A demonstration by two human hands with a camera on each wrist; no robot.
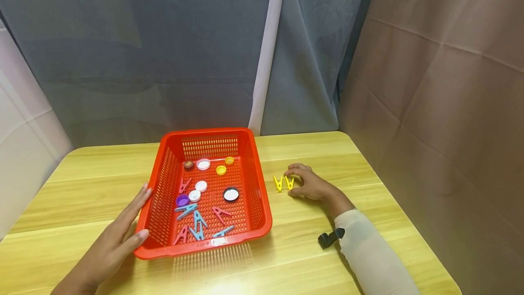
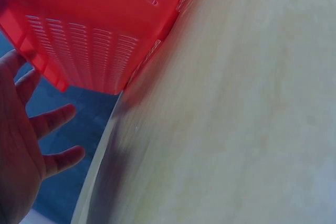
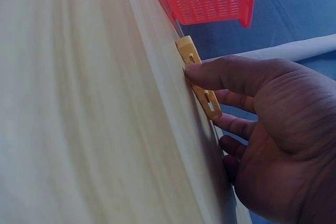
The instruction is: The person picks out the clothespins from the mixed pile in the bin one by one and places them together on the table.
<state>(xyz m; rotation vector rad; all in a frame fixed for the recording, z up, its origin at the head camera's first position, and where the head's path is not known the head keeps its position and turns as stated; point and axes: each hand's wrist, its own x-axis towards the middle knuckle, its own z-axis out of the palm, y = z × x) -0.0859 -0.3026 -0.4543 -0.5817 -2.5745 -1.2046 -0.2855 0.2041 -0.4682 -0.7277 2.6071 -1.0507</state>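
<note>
A red perforated plastic basket (image 1: 266,222) stands on the wooden table. My left hand (image 1: 116,236) rests against its left side, fingers extended and spread, fingertips and thumb at the rim. To the right of the basket, two yellow clothespins lie side by side: a left clothespin (image 1: 279,184) and a right clothespin (image 1: 289,183). My right hand (image 1: 312,185) holds the right one between thumb and curled fingers. In the right wrist view, the thumb lies on a yellow clothespin (image 3: 209,98), with fingers behind it partly hidden.
Inside the basket lie several blue and pink clothespins, including a pink clothespin (image 1: 221,213), and several caps, such as a purple cap (image 1: 182,200) and a black-rimmed cap (image 1: 231,194). Grey curtains (image 1: 196,58) hang behind the table (image 1: 303,249); a brownish cloth (image 1: 442,104) hangs at right.
</note>
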